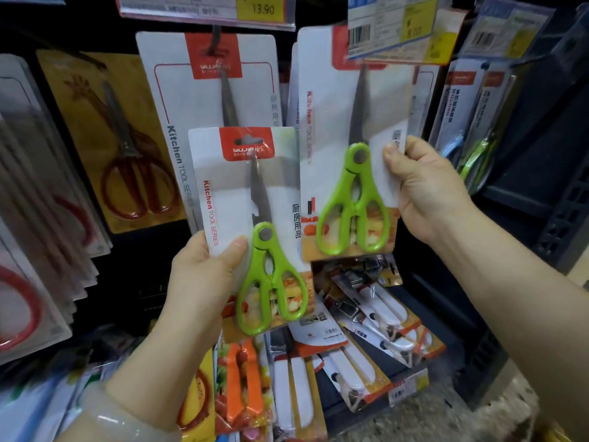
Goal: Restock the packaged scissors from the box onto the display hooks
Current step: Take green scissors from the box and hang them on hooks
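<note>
Head view is showing two packs of green-handled kitchen scissors in front of a shop display. The left hand (204,266) is holding the lower pack (251,218) by its left edge, with the thumb lying across the front of the white card and the other fingers behind it. The right hand (424,186) is gripping the upper pack (347,148) at its right edge, thumb on the front; the top of this pack is reaching up under a price tag (395,30), and I cannot tell if it is sitting on a hook. The two packs are just beside each other, the lower one overlapping the upper one's left edge. Behind the lower pack, a similar white pack (207,90) is hanging from a hook (216,39). To the left, red-handled scissors (134,167) are hanging on a yellow card. Below, packs with white handles (376,317) are lying in a pile.
</note>
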